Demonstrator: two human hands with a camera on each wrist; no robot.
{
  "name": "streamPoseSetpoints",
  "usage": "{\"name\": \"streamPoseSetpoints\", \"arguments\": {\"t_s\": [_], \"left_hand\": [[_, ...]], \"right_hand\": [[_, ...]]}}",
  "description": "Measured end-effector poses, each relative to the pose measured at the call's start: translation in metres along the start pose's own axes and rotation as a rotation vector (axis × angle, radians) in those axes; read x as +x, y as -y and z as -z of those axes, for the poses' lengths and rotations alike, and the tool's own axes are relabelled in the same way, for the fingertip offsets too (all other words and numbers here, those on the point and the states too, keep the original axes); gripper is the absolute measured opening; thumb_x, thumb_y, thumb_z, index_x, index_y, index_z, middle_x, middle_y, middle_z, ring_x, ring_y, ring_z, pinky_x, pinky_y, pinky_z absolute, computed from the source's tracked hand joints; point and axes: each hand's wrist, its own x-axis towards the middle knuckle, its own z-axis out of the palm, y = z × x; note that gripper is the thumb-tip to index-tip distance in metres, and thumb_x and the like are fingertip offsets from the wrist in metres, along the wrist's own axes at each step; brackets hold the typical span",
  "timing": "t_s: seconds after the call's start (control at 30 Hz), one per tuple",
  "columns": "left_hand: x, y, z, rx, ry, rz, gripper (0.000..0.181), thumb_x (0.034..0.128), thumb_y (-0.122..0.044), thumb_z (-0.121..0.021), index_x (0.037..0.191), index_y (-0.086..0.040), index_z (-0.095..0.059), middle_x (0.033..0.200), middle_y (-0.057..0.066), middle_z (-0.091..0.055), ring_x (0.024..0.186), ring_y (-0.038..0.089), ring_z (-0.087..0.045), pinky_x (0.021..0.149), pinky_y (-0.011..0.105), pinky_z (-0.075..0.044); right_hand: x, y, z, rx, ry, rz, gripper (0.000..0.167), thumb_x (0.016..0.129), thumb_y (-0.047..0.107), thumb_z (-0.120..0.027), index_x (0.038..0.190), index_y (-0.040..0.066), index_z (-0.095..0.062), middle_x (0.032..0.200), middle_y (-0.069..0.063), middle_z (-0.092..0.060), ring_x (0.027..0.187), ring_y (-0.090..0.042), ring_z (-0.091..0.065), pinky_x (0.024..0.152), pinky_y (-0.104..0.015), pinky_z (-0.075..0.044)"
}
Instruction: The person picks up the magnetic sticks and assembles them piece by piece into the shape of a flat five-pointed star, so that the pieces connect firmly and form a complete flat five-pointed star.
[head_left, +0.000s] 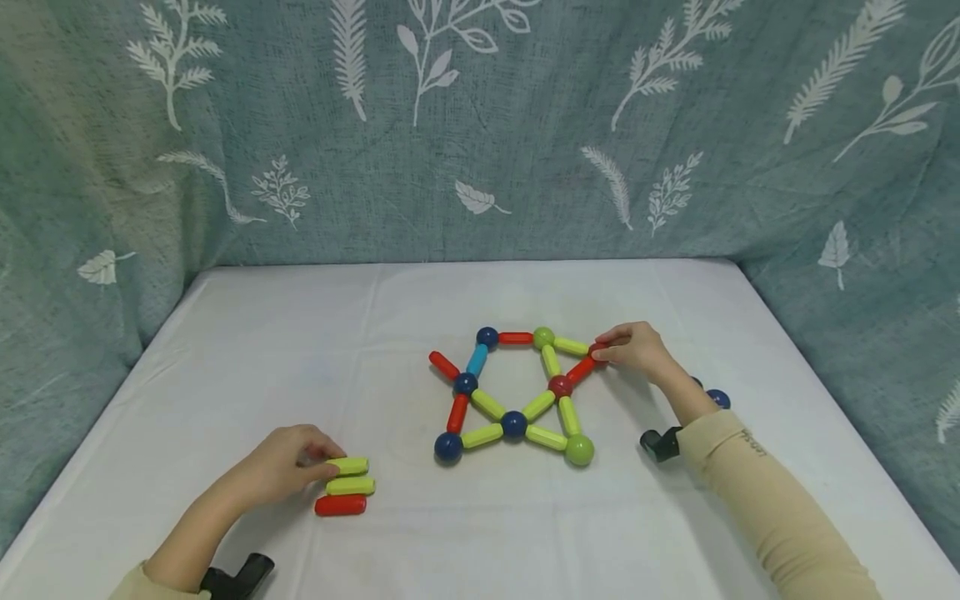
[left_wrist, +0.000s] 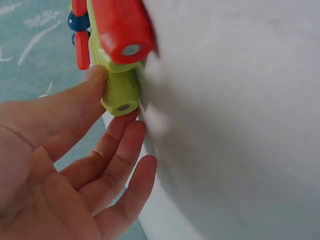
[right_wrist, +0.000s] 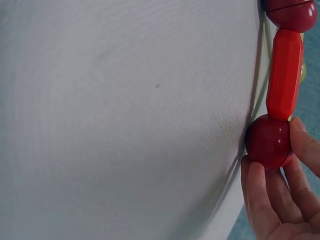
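My left hand [head_left: 279, 468] pinches the far yellow-green magnetic rod [head_left: 352, 466] between thumb and fingers. A second yellow-green rod [head_left: 351, 486] and a red rod [head_left: 341, 506] lie beside it, nearer me. In the left wrist view the held rod [left_wrist: 121, 92] shows a metal end, and the other fingers are spread loosely. My right hand [head_left: 637, 350] holds a dark red ball [right_wrist: 268, 141] at the right corner of a flat ball-and-rod figure. A red rod [right_wrist: 285, 75] joins that ball to another red ball [head_left: 560, 387]; fingers partly hide the held ball in the head view.
The figure spreads over the middle of the white table [head_left: 247, 350], with blue balls [head_left: 513, 425], green balls [head_left: 579, 450] and a red rod [head_left: 444, 366] sticking out on its left. A loose blue ball [head_left: 717, 399] lies behind my right forearm. A patterned curtain [head_left: 480, 150] hangs behind.
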Motion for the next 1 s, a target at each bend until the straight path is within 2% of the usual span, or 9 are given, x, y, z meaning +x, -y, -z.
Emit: {"name": "streamPoseSetpoints", "arguments": {"t_s": [0.1, 0.2, 0.33, 0.47, 0.63, 0.73, 0.87, 1.0], "left_hand": [[0.009, -0.005, 0.005, -0.016, -0.005, 0.004, 0.013, 0.0801, -0.011, -0.069, 0.092, -0.005, -0.069, 0.089, 0.001, -0.064, 0.080, 0.017, -0.057, 0.070, 0.035, -0.050], [0.024, -0.013, 0.013, -0.007, -0.024, -0.020, 0.014, 0.0821, -0.010, -0.067, 0.094, -0.003, -0.068, 0.089, 0.003, -0.065, 0.082, 0.020, -0.059, 0.069, 0.035, -0.050], [0.053, -0.028, 0.024, 0.002, -0.076, -0.077, 0.016, 0.0842, -0.011, -0.065, 0.096, 0.000, -0.068, 0.089, 0.007, -0.065, 0.084, 0.024, -0.059, 0.071, 0.038, -0.049], [0.090, -0.043, 0.029, -0.012, -0.121, -0.056, 0.018, 0.0869, -0.011, -0.062, 0.100, 0.001, -0.067, 0.095, 0.013, -0.065, 0.089, 0.029, -0.059, 0.077, 0.040, -0.049], [0.131, -0.056, 0.025, -0.058, -0.135, 0.029, 0.021, 0.0888, -0.012, -0.060, 0.105, 0.000, -0.066, 0.102, 0.015, -0.063, 0.091, 0.027, -0.058, 0.074, 0.035, -0.049], [0.149, -0.060, 0.020, -0.063, -0.137, 0.040, 0.022, 0.0888, -0.013, -0.060, 0.105, 0.000, -0.067, 0.103, 0.014, -0.064, 0.091, 0.026, -0.058, 0.075, 0.033, -0.049], [0.166, -0.063, 0.012, -0.058, -0.127, 0.044, 0.022, 0.0886, -0.013, -0.061, 0.105, 0.000, -0.067, 0.103, 0.014, -0.064, 0.092, 0.025, -0.057, 0.078, 0.034, -0.048], [0.175, -0.066, 0.005, -0.062, -0.128, 0.070, 0.023, 0.0888, -0.013, -0.061, 0.106, 0.000, -0.067, 0.104, 0.013, -0.064, 0.091, 0.024, -0.056, 0.078, 0.032, -0.048]], "right_hand": [[0.000, -0.001, 0.001, -0.003, -0.002, -0.003, 0.038, 0.083, 0.015, -0.067, 0.116, -0.002, -0.059, 0.111, -0.020, -0.061, 0.093, -0.024, -0.058, 0.076, -0.031, -0.048], [-0.001, -0.002, 0.002, 0.004, 0.001, -0.005, 0.039, 0.083, 0.015, -0.068, 0.117, -0.002, -0.058, 0.112, -0.021, -0.060, 0.095, -0.024, -0.057, 0.077, -0.031, -0.048], [-0.003, -0.004, 0.002, 0.007, -0.002, 0.001, 0.040, 0.083, 0.016, -0.068, 0.117, -0.003, -0.058, 0.112, -0.021, -0.060, 0.094, -0.024, -0.058, 0.077, -0.030, -0.048], [-0.004, -0.004, 0.002, 0.003, -0.007, 0.014, 0.039, 0.083, 0.015, -0.068, 0.116, -0.003, -0.058, 0.110, -0.020, -0.061, 0.092, -0.022, -0.059, 0.075, -0.029, -0.048], [-0.003, -0.004, 0.003, -0.002, -0.005, 0.019, 0.039, 0.083, 0.015, -0.068, 0.116, -0.003, -0.058, 0.109, -0.020, -0.062, 0.091, -0.022, -0.059, 0.074, -0.029, -0.049], [-0.003, -0.003, 0.003, -0.001, -0.001, 0.019, 0.039, 0.083, 0.015, -0.068, 0.116, -0.003, -0.058, 0.109, -0.020, -0.062, 0.090, -0.022, -0.059, 0.075, -0.029, -0.049], [-0.002, -0.001, 0.002, 0.004, -0.001, 0.018, 0.039, 0.082, 0.015, -0.068, 0.116, -0.003, -0.059, 0.109, -0.020, -0.062, 0.089, -0.022, -0.059, 0.074, -0.029, -0.049], [-0.002, 0.000, 0.001, 0.006, -0.004, 0.015, 0.038, 0.082, 0.014, -0.068, 0.115, -0.003, -0.059, 0.108, -0.020, -0.062, 0.088, -0.021, -0.059, 0.073, -0.029, -0.049]]}}
